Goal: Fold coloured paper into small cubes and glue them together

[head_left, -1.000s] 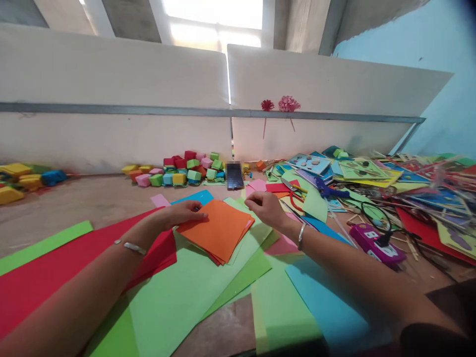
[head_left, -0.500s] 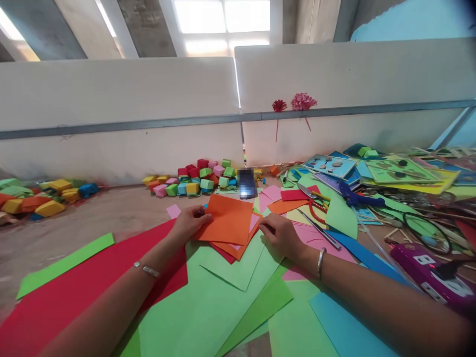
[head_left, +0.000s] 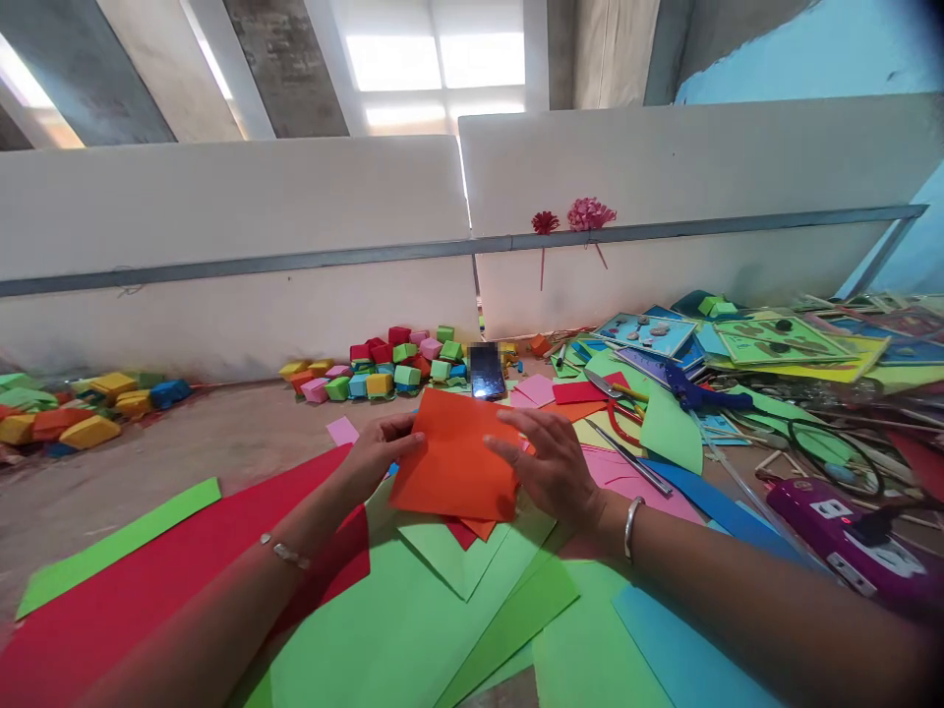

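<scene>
Left hand [head_left: 378, 458] pinches the orange sheet [head_left: 453, 462]; right hand [head_left: 555, 466], half open, overlaps it. Likely light, creasable: edges suit gripping.

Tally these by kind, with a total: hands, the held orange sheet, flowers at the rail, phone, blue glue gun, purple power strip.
Hands: 2 (left hand, right hand)
Held orange sheet: 1
Flowers: 2
Phone: 1
Glue gun: 1
Power strip: 1
Total: 8
</scene>
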The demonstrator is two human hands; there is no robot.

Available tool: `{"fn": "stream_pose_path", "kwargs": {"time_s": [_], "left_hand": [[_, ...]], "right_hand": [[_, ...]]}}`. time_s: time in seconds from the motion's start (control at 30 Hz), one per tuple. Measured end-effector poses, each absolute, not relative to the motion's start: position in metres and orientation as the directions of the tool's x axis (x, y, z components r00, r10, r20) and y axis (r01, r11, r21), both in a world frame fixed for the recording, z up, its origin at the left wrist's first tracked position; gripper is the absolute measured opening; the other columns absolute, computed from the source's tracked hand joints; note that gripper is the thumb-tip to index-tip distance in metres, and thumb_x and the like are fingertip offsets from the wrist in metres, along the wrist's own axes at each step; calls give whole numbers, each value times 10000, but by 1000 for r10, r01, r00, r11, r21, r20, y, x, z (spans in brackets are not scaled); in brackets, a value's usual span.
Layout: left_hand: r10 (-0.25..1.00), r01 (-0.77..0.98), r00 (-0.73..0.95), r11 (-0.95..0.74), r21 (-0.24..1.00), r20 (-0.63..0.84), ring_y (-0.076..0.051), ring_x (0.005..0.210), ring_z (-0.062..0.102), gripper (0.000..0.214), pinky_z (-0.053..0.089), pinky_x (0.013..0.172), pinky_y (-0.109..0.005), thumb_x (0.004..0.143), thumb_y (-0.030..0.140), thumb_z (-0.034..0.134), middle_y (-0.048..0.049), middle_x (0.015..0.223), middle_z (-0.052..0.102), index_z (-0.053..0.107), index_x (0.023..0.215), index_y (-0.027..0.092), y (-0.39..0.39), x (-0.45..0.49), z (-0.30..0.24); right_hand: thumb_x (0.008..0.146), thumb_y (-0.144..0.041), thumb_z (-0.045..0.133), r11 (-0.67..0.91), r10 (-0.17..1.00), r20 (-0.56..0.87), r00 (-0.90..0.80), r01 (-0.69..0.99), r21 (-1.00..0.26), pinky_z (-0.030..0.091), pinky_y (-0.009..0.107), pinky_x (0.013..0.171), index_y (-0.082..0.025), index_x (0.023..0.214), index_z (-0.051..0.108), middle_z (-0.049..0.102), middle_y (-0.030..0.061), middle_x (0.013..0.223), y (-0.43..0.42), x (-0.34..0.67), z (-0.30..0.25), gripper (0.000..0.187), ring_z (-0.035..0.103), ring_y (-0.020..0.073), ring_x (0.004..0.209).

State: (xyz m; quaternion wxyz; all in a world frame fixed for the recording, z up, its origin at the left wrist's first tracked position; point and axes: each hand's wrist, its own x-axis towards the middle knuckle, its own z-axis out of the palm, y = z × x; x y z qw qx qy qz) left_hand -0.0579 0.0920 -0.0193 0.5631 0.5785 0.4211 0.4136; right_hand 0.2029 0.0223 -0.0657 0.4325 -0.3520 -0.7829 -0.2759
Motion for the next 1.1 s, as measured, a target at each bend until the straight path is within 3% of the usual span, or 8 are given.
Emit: {"fn": "stream_pose_path", "kwargs": {"time_s": [0.23, 0.4, 0.53, 0.67, 0.77, 0.87, 1.0, 1.1], "left_hand": [[886, -158, 452, 195, 968, -105, -265, 685, 753, 431, 599, 617, -336, 560, 234, 779, -94, 882, 802, 750, 984, 166, 91, -56, -17], [814, -195, 565, 289, 937, -133, -261, 796, 764, 404, 608, 706, -334, 628, 177, 772, -118, 988, 795, 732, 1030, 154, 76, -40, -42], [762, -187, 631, 330, 925, -144, -250, 816, 764, 365, 602, 752, -325, 667, 142, 803, -121, 983, 795, 729, 1025, 144, 69, -36, -54], [731, -189, 667, 350, 918, -142, -266, 871, 756, 420, 595, 783, -332, 662, 123, 813, -105, 1011, 790, 724, 1072, 153, 65, -35, -56], [715, -186, 682, 376, 908, -156, -272, 908, 744, 469, 588, 785, -330, 664, 127, 812, -103, 1063, 779, 717, 1122, 159, 57, -32, -54], [747, -145, 636, 361, 921, -193, -252, 850, 735, 366, 580, 754, -326, 758, 275, 789, -107, 1024, 777, 724, 1097, 151, 47, -28, -51], [807, -91, 567, 264, 960, -168, -203, 715, 681, 469, 537, 648, -272, 759, 561, 756, -87, 877, 763, 740, 932, 125, 40, -21, -47], [765, 18, 626, 183, 983, -154, -175, 615, 620, 549, 474, 549, -250, 622, 541, 859, -69, 778, 731, 732, 931, 105, 38, -18, -44]], "right_hand": [[970, -157, 536, 614, 215, 844, -492, 740, 275, 314, 398, 1084, -214, 1198, 633, 672, 62, 1299, 12, 198, -61, 254, 526, 189, 1257], [969, -77, 467, 666, 256, 776, -577, 687, 291, 309, 373, 872, -191, 981, 643, 742, 19, 937, 2, 197, -53, 210, 616, 160, 943], [979, -218, 448, 731, 364, 778, -512, 674, 102, 262, 356, 713, -173, 822, 584, 667, 19, 706, 0, 197, -58, 212, 558, 161, 747], [972, -301, 447, 741, 490, 773, -402, 660, -126, 278, 357, 716, -189, 733, 568, 631, 16, 645, 6, 201, -65, 290, 508, 168, 697], [950, -326, 532, 696, 556, 779, -290, 676, -244, 340, 372, 794, -196, 746, 622, 715, 63, 885, 11, 202, -65, 258, 553, 203, 855], [885, -318, 643, 637, 626, 758, -182, 681, -363, 378, 392, 860, -198, 706, 618, 697, 86, 1136, 14, 199, -65, 217, 569, 240, 1028], [840, -219, 648, 578, 732, 659, -170, 667, -470, 375, 332, 732, -191, 621, 528, 693, 45, 828, 13, 196, -66, 252, 586, 178, 781], [826, -196, 624, 568, 735, 657, -168, 682, -461, 348, 317, 705, -191, 596, 477, 639, 23, 722, 13, 195, -66, 273, 545, 161, 719]]}}
